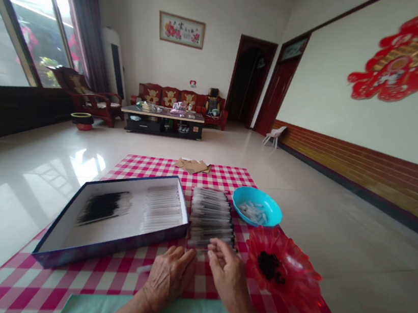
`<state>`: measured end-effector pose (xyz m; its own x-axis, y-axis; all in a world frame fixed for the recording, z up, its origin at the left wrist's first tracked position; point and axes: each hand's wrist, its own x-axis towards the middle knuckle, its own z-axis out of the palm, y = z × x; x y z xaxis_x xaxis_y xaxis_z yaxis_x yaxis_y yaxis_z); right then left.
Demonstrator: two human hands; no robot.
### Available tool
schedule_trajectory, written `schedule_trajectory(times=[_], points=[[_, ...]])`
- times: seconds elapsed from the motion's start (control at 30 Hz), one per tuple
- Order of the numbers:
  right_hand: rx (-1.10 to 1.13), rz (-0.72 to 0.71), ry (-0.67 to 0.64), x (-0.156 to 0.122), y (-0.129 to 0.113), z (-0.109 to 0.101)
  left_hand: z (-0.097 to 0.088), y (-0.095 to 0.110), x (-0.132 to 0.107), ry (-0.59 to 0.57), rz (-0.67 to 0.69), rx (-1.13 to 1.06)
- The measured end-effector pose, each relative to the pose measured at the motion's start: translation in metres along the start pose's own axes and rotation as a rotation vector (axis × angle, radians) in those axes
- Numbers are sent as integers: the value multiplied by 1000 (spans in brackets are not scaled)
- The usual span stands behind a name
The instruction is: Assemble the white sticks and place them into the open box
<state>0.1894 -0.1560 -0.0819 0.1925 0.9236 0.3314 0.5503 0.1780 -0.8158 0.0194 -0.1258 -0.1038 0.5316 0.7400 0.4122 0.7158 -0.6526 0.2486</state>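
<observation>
Currently listed: left hand (169,277), grip slack and empty, resting on a red-checked cloth (118,288); right hand (226,274), grip half-open, fingers (218,247) at the near end of a stack of slim plastic-sleeved sticks (210,218), just beside a blue bowl (261,193).

My left hand (169,277) and right hand (227,277) are up close to the stack of thin sticks (210,218). The box (104,249) blocks the left side. The blue bowl (250,197) and red dish (284,284) block the right. I can pass over the checked cloth (100,283), between the box and the green mat (90,310).
</observation>
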Motion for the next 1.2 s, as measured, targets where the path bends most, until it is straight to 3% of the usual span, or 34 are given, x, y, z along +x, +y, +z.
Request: schedule_trajectory(times=[0.1,0.17,0.27,0.47,0.7,1.03,1.2], points=[[-452,-98,-25,32,-6,-37,3,-1,1,-18,-7,-10],[-830,-48,-169,58,-6,-58,6,-1,1,-18,-11,-18],[-970,13,-310,92,-1,-73,8,-2,1,-34,-21,-26],[-1097,102,-512,120,4,-62,10,-4,0,-35,-29,-42],[-1176,140,-581,123,5,-52,11,-5,0,-54,-40,-63],[-1162,90,-534,127,15,-50,12,-5,0,-60,-45,-60],[-1117,-7,-378,116,-7,-82,11,-6,2,-23,-36,-86]])
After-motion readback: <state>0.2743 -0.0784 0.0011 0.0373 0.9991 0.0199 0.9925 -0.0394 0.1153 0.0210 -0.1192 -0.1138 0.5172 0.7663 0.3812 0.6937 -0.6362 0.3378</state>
